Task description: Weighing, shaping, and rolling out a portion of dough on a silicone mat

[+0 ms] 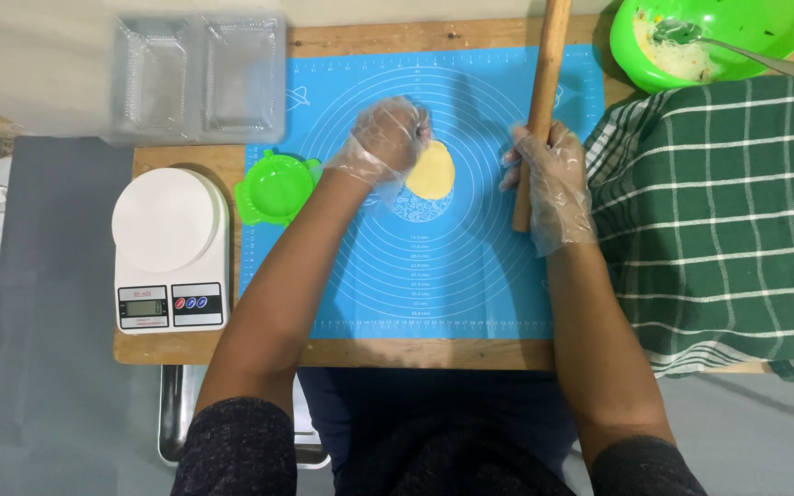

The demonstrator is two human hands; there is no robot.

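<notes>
Both hands wear clear plastic gloves. My left hand (386,140) rests its fingers on the left edge of a flat yellow dough disc (434,173) that lies in the middle of a blue silicone baking mat (434,276). My right hand (549,179) grips a wooden rolling pin (540,101), which stands tilted with its lower end on the mat, right of the dough.
A green dumpling mould (276,188) sits at the mat's left edge, beside a white kitchen scale (169,248). Clear plastic trays (197,75) lie at the back left. A green bowl (765,23) with filling and a spoon is back right, above a green checked cloth (719,211).
</notes>
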